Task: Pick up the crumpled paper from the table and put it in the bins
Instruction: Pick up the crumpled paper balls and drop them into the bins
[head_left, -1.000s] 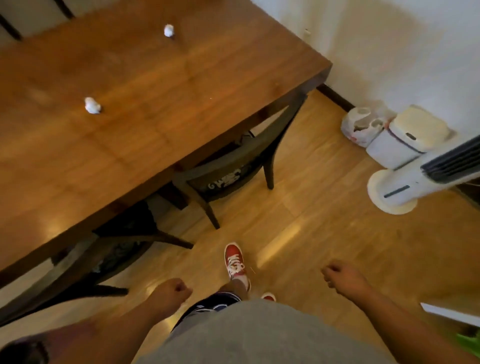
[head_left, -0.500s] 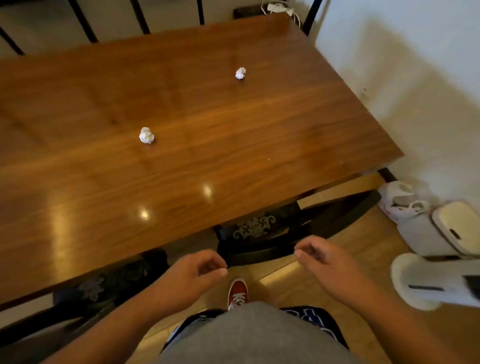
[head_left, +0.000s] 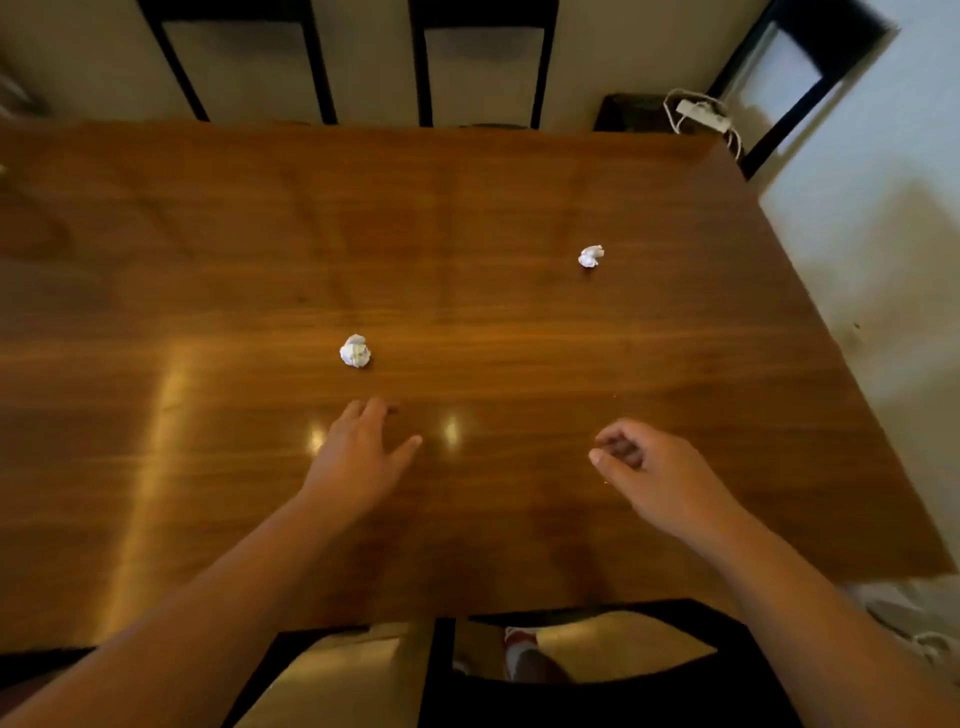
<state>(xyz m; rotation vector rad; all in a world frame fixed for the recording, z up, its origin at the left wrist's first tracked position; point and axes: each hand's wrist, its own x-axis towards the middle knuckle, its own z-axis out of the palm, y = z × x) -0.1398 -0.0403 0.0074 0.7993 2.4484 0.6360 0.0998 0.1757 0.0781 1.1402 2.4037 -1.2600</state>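
Over the wooden bench (head_left: 467, 322), the left hand (head_left: 358, 462) reaches with a wide, empty grip toward the near crumpled paper (head_left: 355, 351) at its 12 o'clock, while the right hand (head_left: 654, 473), loosely curled and empty, has the far crumpled paper (head_left: 590, 256) at its 12 o'clock, well apart.

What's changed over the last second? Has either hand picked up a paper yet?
Not yet. Both hands have come up from beside the legs and out over the table: the left hand reaches, open, toward the nearer crumpled paper, the right hand hovers loosely curled. Both that paper and the farther crumpled paper lie untouched where they were.
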